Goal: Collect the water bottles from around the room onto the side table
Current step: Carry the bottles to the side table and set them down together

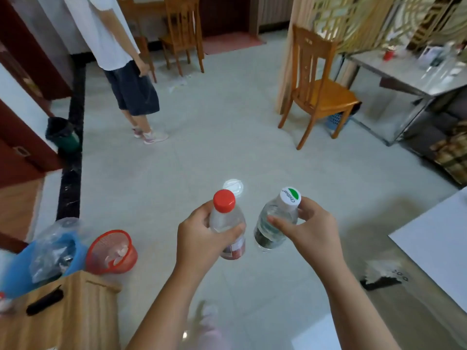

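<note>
Pale tiled floor (227, 137) below; we're carrying 2 bottles: left hand (199, 238) gripping red-capped bottle (227, 218), right hand (310, 228) pinching white-capped bottle (275, 223). Next: finding side table, prob. far right.

One word reads here: "Cestbon", printed beside a green patch on the white cap (290, 197) of the right-hand bottle (274, 224). Red bottle's label: too blurred.
</note>
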Available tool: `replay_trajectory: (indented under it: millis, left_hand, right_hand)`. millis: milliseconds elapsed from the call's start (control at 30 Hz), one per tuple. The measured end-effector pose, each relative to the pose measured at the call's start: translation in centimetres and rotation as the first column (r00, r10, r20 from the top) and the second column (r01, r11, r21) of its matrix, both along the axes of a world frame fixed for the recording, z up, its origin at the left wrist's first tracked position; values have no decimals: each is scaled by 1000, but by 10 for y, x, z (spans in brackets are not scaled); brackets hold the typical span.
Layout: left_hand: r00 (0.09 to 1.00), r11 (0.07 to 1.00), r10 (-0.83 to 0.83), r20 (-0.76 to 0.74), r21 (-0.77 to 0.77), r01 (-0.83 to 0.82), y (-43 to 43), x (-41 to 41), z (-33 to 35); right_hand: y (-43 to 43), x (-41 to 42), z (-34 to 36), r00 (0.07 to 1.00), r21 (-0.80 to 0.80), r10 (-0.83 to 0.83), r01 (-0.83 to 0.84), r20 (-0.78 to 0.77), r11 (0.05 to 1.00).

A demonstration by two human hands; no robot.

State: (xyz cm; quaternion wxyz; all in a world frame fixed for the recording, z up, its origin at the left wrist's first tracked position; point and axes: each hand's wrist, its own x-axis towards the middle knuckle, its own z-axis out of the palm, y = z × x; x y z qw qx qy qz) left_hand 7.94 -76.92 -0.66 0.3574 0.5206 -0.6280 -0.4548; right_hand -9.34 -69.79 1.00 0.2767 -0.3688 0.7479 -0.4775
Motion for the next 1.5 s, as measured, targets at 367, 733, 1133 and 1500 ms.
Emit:
replay_trajectory:
  millis: [367,733,1133,1500]
  left_hand:
    - [945,946,-324,45,22,323,-160,-135,-3]
    - [824,828,-557,101,-8,561,-271,-280,5]
    - [809,813,-578,109,-12,583,-317,-513,1]
    - [834,832,-551,24,-62,551,-363,-684,-7]
  right_hand:
    - [-119,-105,-8,964,38,-261,263,-56,964]
    - [-196,-213,-3,843,-34,-538,537,-25,843]
    - [-226,-431,-1,813,-27,-577,577,-79,816]
    - [-270,-605,-6,817,16,-573,575,-66,818]
